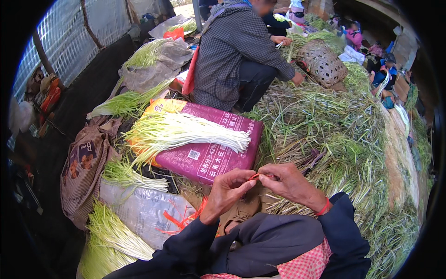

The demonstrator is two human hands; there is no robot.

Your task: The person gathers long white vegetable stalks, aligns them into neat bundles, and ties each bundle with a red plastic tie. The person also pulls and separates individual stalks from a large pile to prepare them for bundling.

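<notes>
Above my knees, my left hand (234, 186) and my right hand (286, 181) are close together, pinching a short red strip (254, 176) between their fingertips. Just beyond them lies a full purple-and-orange printed sack (181, 166) bearing writing. Across its top rests a large bundle of pale garlic chives (195, 130), white stem ends to the right, yellow-green tips to the left. The bundle is apart from both hands. More loose red strips (183, 219) lie on a grey plastic sheet (136, 205) by my left forearm. A red band (324, 206) circles my right wrist.
More chive bundles lie at left (118, 240) and beside the sack (139, 179). A brown checked bag (89, 171) slumps at far left. Loose trimmed greens (331, 146) cover the ground at right. Ahead, a person (237, 55) squats near a woven basket (324, 62); several others sit at upper right.
</notes>
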